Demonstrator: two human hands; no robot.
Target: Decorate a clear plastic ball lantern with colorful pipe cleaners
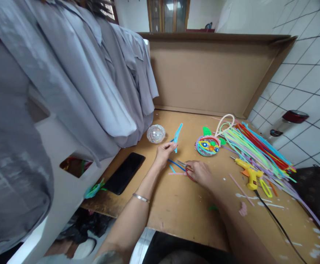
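Note:
In my left hand (166,151) I pinch light blue pipe cleaners (178,132), bunched and pointing up and away. My right hand (200,171) is wrapped round the red handles of small scissors (182,164), whose blades point left toward my left hand. Beneath the blades runs a dark blue pipe cleaner (173,162); a short light blue piece and a pink strip lie just below. Beyond my left hand stands a clear, faceted plastic ball or bowl (156,134). A decorated ornament (208,145) with eyes, green ears and a pale loop lies beyond my right hand.
Many coloured pipe cleaners (261,146) spread across the right side beside a yellow glue gun (249,174) with a black cord. A black phone (125,173) lies at the left. Grey garments (116,80) hang on the left; a cardboard panel (204,77) stands at the back.

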